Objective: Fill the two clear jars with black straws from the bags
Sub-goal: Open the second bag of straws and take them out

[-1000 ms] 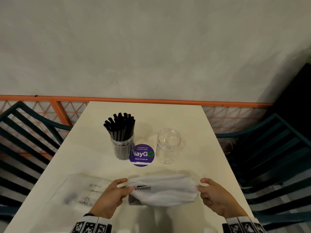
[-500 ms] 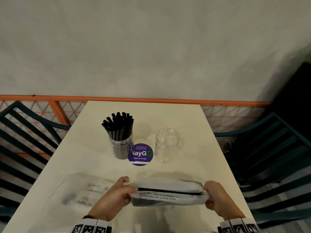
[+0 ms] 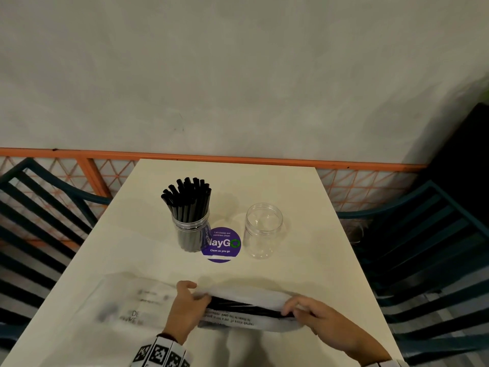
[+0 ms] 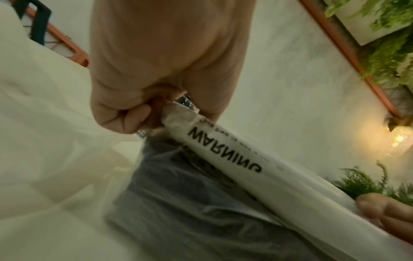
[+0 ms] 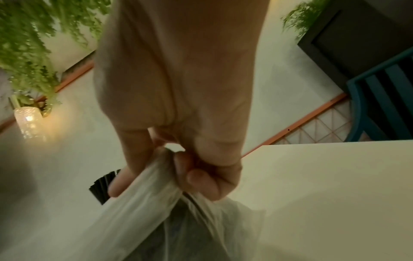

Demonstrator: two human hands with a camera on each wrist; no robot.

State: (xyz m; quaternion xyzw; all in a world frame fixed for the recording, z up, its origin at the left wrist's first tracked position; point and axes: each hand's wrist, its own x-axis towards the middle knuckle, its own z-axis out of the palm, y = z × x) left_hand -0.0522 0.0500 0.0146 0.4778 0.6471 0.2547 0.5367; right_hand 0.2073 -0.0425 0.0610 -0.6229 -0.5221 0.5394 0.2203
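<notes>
Two clear jars stand mid-table: the left jar (image 3: 191,229) is packed with upright black straws (image 3: 188,198), the right jar (image 3: 263,230) holds nothing. Near the front edge a white plastic bag (image 3: 246,308) printed WARNING (image 4: 223,150) shows black straws (image 3: 243,306) through its mouth. My left hand (image 3: 186,308) pinches the bag's left end (image 4: 176,113). My right hand (image 3: 315,317) grips the bag's right end (image 5: 161,180), its fingers curled round the bunched plastic.
A flat, limp plastic bag (image 3: 127,300) lies on the cream table (image 3: 304,274) left of my hands. A purple round sticker (image 3: 221,245) sits between the jars. Dark teal chairs (image 3: 428,234) flank the table; an orange rail (image 3: 238,157) runs behind it.
The bag has been turned and pulled wider, so its mouth now faces up and the black straws show. My right hand has slid inward along the bag's top edge.
</notes>
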